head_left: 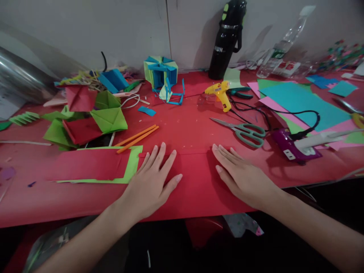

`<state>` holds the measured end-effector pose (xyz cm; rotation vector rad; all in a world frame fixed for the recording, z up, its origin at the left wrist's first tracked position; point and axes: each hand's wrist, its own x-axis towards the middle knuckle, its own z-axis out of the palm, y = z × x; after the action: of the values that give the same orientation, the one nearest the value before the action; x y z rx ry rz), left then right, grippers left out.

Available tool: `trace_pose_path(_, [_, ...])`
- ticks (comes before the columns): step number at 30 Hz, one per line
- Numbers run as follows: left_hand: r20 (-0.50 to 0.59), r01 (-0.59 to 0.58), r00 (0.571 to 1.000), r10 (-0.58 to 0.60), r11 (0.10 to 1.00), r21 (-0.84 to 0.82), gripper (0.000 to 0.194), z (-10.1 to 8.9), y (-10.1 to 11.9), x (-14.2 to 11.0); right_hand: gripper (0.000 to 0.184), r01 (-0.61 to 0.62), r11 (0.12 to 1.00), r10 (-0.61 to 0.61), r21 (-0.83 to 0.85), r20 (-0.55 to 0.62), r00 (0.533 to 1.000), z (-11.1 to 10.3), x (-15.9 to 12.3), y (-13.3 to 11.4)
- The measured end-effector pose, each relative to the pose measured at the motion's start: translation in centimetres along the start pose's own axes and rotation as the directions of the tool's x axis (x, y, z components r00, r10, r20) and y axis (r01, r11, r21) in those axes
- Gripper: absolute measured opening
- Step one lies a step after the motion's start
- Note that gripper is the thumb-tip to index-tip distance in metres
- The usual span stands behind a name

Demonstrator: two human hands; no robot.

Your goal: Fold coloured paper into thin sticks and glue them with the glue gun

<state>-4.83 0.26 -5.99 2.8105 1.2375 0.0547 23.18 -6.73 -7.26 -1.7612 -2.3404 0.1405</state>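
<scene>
A red sheet of paper (pixel 195 182) lies at the table's front edge, with a narrow folded strip along its far side. My left hand (pixel 152 180) rests flat on its left part, fingers spread. On the right part lies my right hand (pixel 239 174), palm down, fingers stretched out and close together. Neither hand grips anything. Left of my left hand are a red paper piece (pixel 88 165) and a lime green sheet (pixel 133 163) beneath it. Two orange paper strips (pixel 138 139) lie just beyond. Grey-handled scissors (pixel 241 131) lie beyond my right hand.
A yellow glue gun (pixel 220 94), pliers (pixel 241 92) and a purple power strip (pixel 294 146) with a black cord are at right. Coloured sheets (pixel 309 104), a black bottle (pixel 227 41) and a tilted plastic bottle (pixel 284 47) stand behind. Folded paper boxes (pixel 109 119) crowd the left.
</scene>
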Motion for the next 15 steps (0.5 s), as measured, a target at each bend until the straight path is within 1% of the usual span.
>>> trace_pose_path(3, [-0.018, 0.021, 1.000, -0.020, 0.999, 0.038, 0.068, 0.0, -0.8, -0.8, 0.056, -0.032, 0.999, 0.032, -0.002, -0.044, 0.999, -0.1, -1.0, 1.1])
trace_pose_path(7, [-0.007, 0.034, 0.999, -0.034, 0.998, 0.052, 0.069, -0.3, -1.6, -1.6, 0.055, -0.058, 0.998, 0.057, -0.014, -0.090, 0.994, -0.2, -1.8, 1.7])
trace_pose_path(11, [0.018, 0.049, 0.999, -0.050, 0.998, 0.042, 0.062, -0.7, -2.3, -1.7, 0.053, -0.086, 0.996, 0.087, 0.011, -0.118, 0.989, -0.6, -1.6, 1.8])
trace_pose_path(15, [0.045, 0.029, 0.999, -0.030, 0.999, 0.022, 0.059, -1.0, -2.8, -1.7, 0.050, -0.121, 0.992, 0.124, 0.026, -0.126, 0.984, -1.0, -1.3, 1.8])
